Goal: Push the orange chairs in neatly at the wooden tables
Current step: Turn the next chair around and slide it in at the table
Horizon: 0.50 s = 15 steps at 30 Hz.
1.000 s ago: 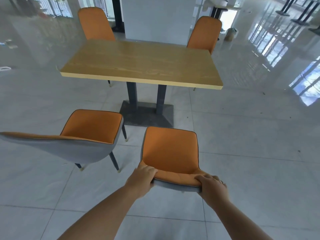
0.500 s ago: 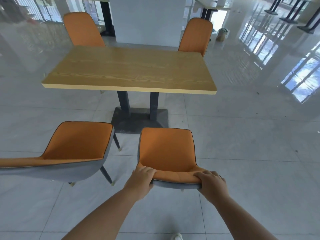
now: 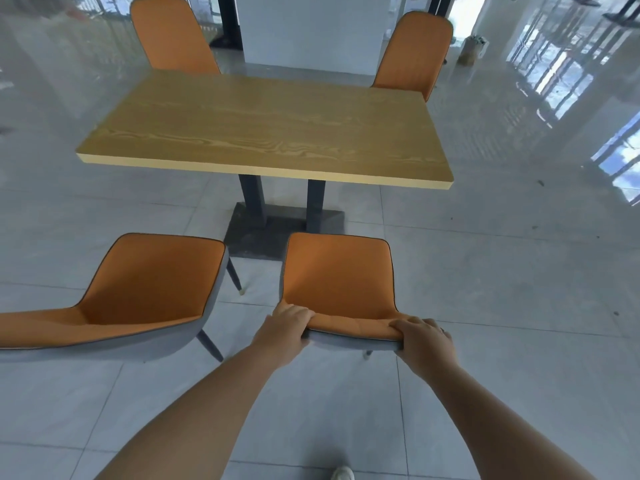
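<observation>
The chair point(image 3: 337, 282) I'm pushing has slid closer to the bench point(image 3: 270, 126) than a second ago, its seat front now near the base, not yet under the top. My left hand point(image 3: 289, 329) and right hand point(image 3: 424, 344) have fingers wrapped around its backrest. Four chairs, one bench: two far chairs tucked, the left chair point(image 3: 138, 292) still out.
</observation>
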Each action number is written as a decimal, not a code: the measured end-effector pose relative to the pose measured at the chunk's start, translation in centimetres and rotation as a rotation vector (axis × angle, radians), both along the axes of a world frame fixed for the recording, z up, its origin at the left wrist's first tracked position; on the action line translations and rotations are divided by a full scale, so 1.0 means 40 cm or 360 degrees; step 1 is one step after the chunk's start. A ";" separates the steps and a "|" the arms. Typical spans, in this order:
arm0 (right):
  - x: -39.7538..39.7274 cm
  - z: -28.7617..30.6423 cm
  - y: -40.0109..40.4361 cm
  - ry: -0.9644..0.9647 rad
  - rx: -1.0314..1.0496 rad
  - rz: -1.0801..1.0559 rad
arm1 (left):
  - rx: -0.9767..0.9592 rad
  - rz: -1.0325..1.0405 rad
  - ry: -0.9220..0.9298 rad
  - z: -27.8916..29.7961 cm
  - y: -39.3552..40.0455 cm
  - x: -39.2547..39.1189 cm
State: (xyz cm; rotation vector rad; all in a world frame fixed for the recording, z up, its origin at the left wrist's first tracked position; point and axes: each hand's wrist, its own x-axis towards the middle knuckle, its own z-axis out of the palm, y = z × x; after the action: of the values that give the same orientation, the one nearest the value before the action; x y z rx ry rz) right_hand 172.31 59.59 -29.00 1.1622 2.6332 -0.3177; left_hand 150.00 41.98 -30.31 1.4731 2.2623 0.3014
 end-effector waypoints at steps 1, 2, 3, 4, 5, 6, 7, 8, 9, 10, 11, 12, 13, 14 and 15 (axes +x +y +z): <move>0.002 0.000 -0.005 0.0006 -0.0008 -0.0008 | -0.0007 -0.0005 -0.0011 0.002 -0.003 0.003; 0.006 0.002 -0.010 0.0014 -0.0016 -0.0018 | -0.0009 -0.0011 -0.0020 0.003 -0.005 0.006; 0.009 0.003 -0.017 0.0019 -0.0019 -0.0025 | -0.0008 -0.0016 -0.0026 0.005 -0.009 0.009; 0.012 0.005 -0.023 0.0019 -0.0016 -0.0033 | -0.0006 -0.0027 -0.0030 0.007 -0.013 0.011; 0.014 0.009 -0.029 0.0017 -0.0015 -0.0049 | -0.0008 -0.0046 -0.0034 0.008 -0.016 0.013; 0.018 0.012 -0.036 0.0013 -0.0014 -0.0064 | -0.0013 -0.0066 -0.0035 0.008 -0.021 0.015; 0.021 0.015 -0.043 0.0009 -0.0010 -0.0071 | -0.0019 -0.0081 -0.0034 0.007 -0.026 0.017; 0.025 0.017 -0.050 0.0004 -0.0006 -0.0072 | -0.0023 -0.0089 -0.0035 0.006 -0.029 0.020; 0.029 0.020 -0.056 -0.0001 -0.0001 -0.0076 | -0.0024 -0.0090 -0.0039 0.006 -0.033 0.023; 0.033 0.022 -0.061 0.0000 0.0003 -0.0080 | -0.0023 -0.0085 -0.0044 0.006 -0.035 0.027; 0.037 0.025 -0.064 0.0004 0.0005 -0.0081 | -0.0023 -0.0082 -0.0050 0.008 -0.037 0.030; 0.043 0.028 -0.065 0.0004 0.0006 -0.0078 | -0.0027 -0.0088 -0.0058 0.010 -0.038 0.033; 0.049 0.029 -0.065 -0.0004 0.0005 -0.0071 | -0.0036 -0.0101 -0.0067 0.010 -0.039 0.039; 0.055 0.031 -0.064 -0.0016 0.0002 -0.0061 | -0.0048 -0.0111 -0.0074 0.008 -0.039 0.046; 0.062 0.033 -0.064 -0.0025 0.0000 -0.0055 | -0.0050 -0.0112 -0.0079 0.005 -0.040 0.053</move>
State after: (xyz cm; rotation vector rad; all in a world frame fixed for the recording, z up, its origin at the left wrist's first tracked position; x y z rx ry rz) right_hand 174.80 57.03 -27.67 1.2059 2.6024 -0.3140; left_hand 152.13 40.39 -30.12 1.5085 2.1613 0.2768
